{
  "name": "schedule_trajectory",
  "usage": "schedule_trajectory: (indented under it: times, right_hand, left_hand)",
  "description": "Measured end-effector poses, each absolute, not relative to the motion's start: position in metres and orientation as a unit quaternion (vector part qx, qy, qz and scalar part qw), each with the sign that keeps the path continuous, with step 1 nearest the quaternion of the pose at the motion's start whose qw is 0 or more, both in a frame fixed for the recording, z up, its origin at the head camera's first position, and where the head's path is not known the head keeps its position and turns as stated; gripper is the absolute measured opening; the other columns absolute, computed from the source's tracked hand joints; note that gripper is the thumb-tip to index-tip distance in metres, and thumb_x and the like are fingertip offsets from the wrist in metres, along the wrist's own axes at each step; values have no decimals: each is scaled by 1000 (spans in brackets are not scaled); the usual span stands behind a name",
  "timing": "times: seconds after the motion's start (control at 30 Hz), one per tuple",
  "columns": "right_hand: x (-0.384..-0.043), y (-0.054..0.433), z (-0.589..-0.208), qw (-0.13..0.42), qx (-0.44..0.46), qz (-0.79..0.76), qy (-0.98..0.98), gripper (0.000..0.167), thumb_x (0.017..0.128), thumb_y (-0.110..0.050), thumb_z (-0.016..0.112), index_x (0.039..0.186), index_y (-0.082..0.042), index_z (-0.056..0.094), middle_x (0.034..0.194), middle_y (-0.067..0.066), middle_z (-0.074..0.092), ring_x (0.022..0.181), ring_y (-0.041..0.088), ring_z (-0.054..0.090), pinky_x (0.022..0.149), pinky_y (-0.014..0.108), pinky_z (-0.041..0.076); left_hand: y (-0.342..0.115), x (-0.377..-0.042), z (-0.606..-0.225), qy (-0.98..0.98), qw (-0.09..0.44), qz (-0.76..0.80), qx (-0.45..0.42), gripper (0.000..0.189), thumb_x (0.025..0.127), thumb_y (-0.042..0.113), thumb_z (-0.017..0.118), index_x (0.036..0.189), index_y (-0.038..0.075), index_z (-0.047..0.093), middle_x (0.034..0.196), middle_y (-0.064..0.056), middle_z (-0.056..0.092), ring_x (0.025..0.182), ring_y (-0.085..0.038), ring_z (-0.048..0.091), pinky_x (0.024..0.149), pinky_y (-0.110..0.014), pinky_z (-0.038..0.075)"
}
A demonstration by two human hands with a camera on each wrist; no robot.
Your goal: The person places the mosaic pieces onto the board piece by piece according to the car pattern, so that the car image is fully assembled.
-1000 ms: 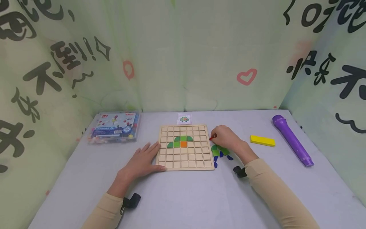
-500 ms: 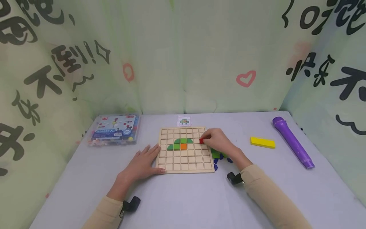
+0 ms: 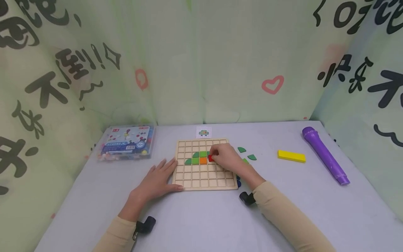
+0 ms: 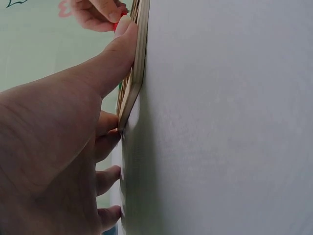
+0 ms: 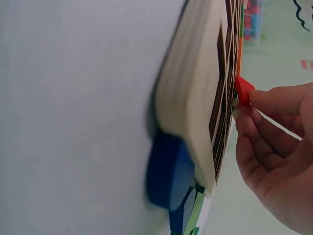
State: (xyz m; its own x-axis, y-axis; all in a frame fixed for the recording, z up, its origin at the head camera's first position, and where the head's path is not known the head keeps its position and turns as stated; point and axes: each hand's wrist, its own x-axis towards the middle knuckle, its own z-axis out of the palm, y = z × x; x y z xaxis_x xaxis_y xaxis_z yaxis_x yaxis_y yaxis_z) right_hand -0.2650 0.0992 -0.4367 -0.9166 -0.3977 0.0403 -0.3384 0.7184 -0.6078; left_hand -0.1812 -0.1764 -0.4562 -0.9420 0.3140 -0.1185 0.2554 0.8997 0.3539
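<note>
A wooden grid board [image 3: 201, 182] lies on the white table. In its cells sit green pieces [image 3: 195, 160] and an orange square [image 3: 203, 160]. Between thumb and fingers my right hand [image 3: 227, 157] pinches a red piece [image 3: 210, 158], just right of the orange square; the right wrist view shows the red piece [image 5: 243, 90] tilted at the board's surface. My left hand [image 3: 155, 178] rests on the board's left edge, its fingers spread and the thumb [image 4: 120, 51] on the near corner. The right hand hides some cells on the right.
Loose green pieces [image 3: 252, 157] and blue pieces [image 3: 239, 183] lie right of the board. Behind it is a small pattern card [image 3: 203, 132]. A clear box of parts [image 3: 127, 142] stands back left; a yellow block [image 3: 291, 156] and a purple microphone-shaped tube [image 3: 325, 155] lie right.
My right hand has carried the red piece leftward from beside the board to the cell right of the orange square. The left hand has stayed on the board's edge.
</note>
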Motion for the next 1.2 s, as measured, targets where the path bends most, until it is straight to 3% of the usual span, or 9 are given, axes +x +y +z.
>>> schedule_trajectory:
  times: [0.2,0.5,0.73,0.83,0.97,1.2]
  right_hand:
    - [-260,95,-434,43,-223,-272,935,16,89,0,64,89,-7,78,94,5,71,82,16,60,73,30,55]
    - [-262,106,-427,75,-217,-280,932,21,90,-2,61,102,-6,78,110,8,74,88,17,61,77,29,55]
    - [-275,135,-424,30,-169,-267,948,24,90,-1,59,107,-3,76,102,11,72,85,21,61,72,32,53]
    - [-280,149,-423,13,-138,-259,956,26,91,-1,58,111,0,74,106,15,71,90,24,61,77,37,54]
    - [-284,165,-425,15,-98,-246,964,30,92,-1,55,117,2,71,113,17,68,97,28,60,84,41,54]
    - [-286,177,-431,37,-95,-236,966,27,91,0,58,114,4,72,107,18,65,90,26,56,78,36,52]
  left_hand:
    - [-174,-181,-450,971,82,169,151,101,81,67,68,158,13,29,166,-5,25,154,-39,17,120,-66,18]
    - [-175,-180,-451,971,79,166,152,100,81,65,69,157,12,30,165,-7,27,153,-40,19,119,-67,20]
    - [-176,-179,-451,971,83,169,151,100,82,64,69,157,12,29,165,-7,26,153,-41,18,119,-67,19]
    - [-176,-179,-451,971,81,168,153,100,82,64,69,157,12,30,165,-7,26,153,-41,19,119,-68,20]
    - [-176,-179,-452,971,80,167,154,100,82,65,68,157,12,30,165,-7,26,153,-41,19,119,-68,20]
    - [-174,-179,-451,970,81,168,156,100,82,65,68,157,12,30,165,-7,26,153,-41,19,118,-68,20]
